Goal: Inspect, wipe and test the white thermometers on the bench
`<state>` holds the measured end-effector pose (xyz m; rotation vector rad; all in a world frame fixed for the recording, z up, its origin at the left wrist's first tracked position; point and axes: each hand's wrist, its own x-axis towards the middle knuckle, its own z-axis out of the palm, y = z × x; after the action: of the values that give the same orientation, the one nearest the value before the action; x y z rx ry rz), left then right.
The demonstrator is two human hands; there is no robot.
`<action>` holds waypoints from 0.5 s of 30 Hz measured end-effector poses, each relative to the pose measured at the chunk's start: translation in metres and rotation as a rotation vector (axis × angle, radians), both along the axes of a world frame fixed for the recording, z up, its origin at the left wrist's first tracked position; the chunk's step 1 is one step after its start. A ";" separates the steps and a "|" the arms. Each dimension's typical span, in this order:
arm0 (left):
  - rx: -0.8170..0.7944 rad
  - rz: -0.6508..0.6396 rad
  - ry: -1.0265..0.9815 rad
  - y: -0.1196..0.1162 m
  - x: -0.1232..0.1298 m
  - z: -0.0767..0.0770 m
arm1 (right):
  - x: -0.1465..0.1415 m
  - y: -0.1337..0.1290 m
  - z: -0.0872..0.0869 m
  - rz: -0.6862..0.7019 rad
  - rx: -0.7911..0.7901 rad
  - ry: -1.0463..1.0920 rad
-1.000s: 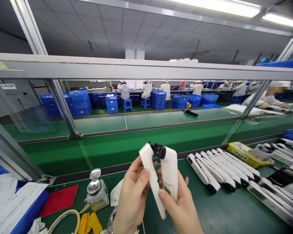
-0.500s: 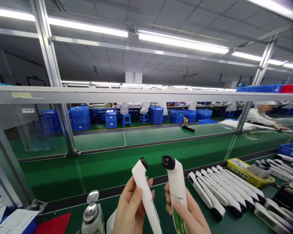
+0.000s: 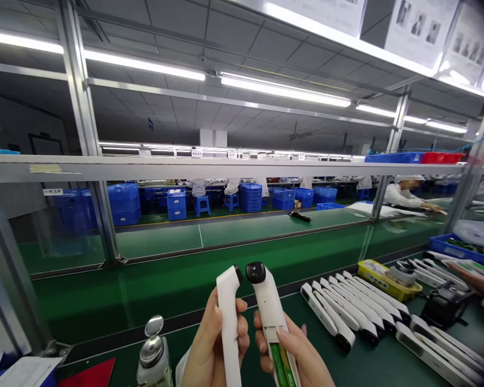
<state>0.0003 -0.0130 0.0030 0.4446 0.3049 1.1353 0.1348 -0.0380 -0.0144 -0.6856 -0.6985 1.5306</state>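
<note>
My left hand (image 3: 210,341) is closed around a white forehead thermometer (image 3: 228,317) with a black tip, turned sideways and held upright. In my right hand (image 3: 300,352) is a second white forehead thermometer (image 3: 269,295), its black sensor head leaning up and left. The lower handle of this one is uncovered and shows green and yellowish parts inside. My right thumb presses near the upper edge of that opening. The two heads are close together but apart. A row of similar white thermometers (image 3: 358,303) lies on the green bench to the right of my hands.
A glass bottle with a metal pump top (image 3: 152,352) stands front left, beside a red sheet (image 3: 89,373) and papers (image 3: 28,371). Right of the row are a yellow basket (image 3: 391,282), a black device (image 3: 446,306) and a blue bin (image 3: 447,247). A metal-framed shelf (image 3: 242,171) crosses ahead.
My view has tilted up and swung slightly right. The right thermometer has moved left, nearer the left one, and shows more of its open handle. The left one is more upright.
</note>
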 end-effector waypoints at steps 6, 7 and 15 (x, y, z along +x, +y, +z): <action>0.012 -0.030 -0.065 0.001 -0.002 -0.007 | -0.009 0.003 -0.002 0.032 -0.010 0.072; 0.026 0.005 -0.049 0.000 -0.002 -0.007 | -0.010 0.003 -0.002 0.042 -0.005 0.063; 0.133 0.144 0.058 -0.001 0.003 -0.003 | -0.011 0.009 -0.006 0.049 -0.035 -0.024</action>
<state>0.0037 -0.0136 -0.0004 0.5814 0.3170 1.2897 0.1239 -0.0286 -0.0208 -0.7187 -0.7128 1.5854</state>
